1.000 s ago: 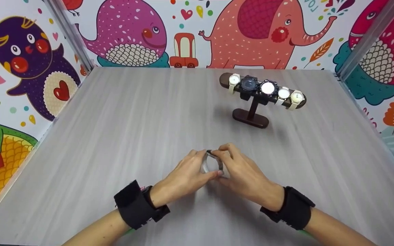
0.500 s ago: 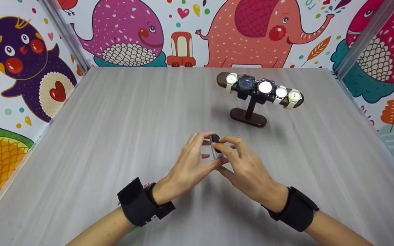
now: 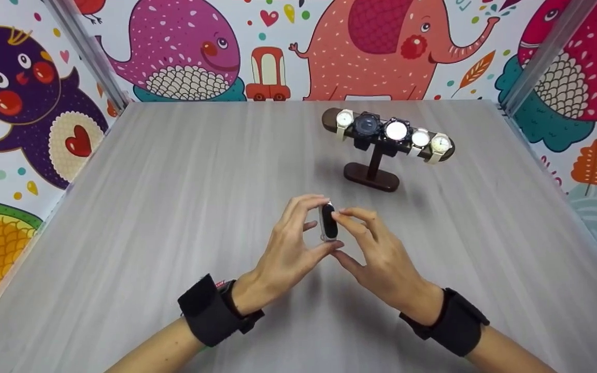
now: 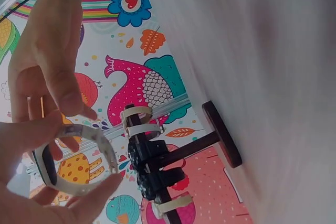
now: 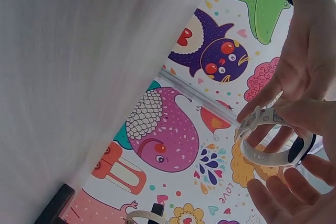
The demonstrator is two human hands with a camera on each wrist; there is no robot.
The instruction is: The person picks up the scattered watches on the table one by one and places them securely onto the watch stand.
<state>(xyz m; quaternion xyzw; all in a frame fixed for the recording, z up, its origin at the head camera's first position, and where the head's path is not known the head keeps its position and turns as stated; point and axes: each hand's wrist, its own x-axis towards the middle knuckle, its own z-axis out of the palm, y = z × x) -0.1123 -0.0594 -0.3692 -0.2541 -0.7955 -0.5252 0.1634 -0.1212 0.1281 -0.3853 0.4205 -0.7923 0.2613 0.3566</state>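
A white-strapped fitness band (image 3: pixel 329 221) with a black oval screen is held up above the table, its strap a closed loop. My left hand (image 3: pixel 285 251) grips it, fingers at its far end and thumb at its near end. My right hand (image 3: pixel 381 254) pinches it from the right, index fingertip at the screen's edge and thumb close to the left thumb. In the left wrist view the band (image 4: pixel 79 129) shows as an open ring between both hands' fingers. The right wrist view shows the buckle side of the band (image 5: pixel 262 153) by the fingertips.
Beyond the hands, a dark wooden watch stand (image 3: pixel 371 177) carries several watches (image 3: pixel 396 130), some black and some pale-strapped. The grey table (image 3: pixel 200 171) meets cartoon-printed walls (image 3: pixel 184 46) at the back and sides. Black bands (image 3: pixel 213 311) wrap both wrists.
Both hands have lifted the fitness band and moved it away from the body. It has turned from showing its open loop to showing its black screen to the head view.
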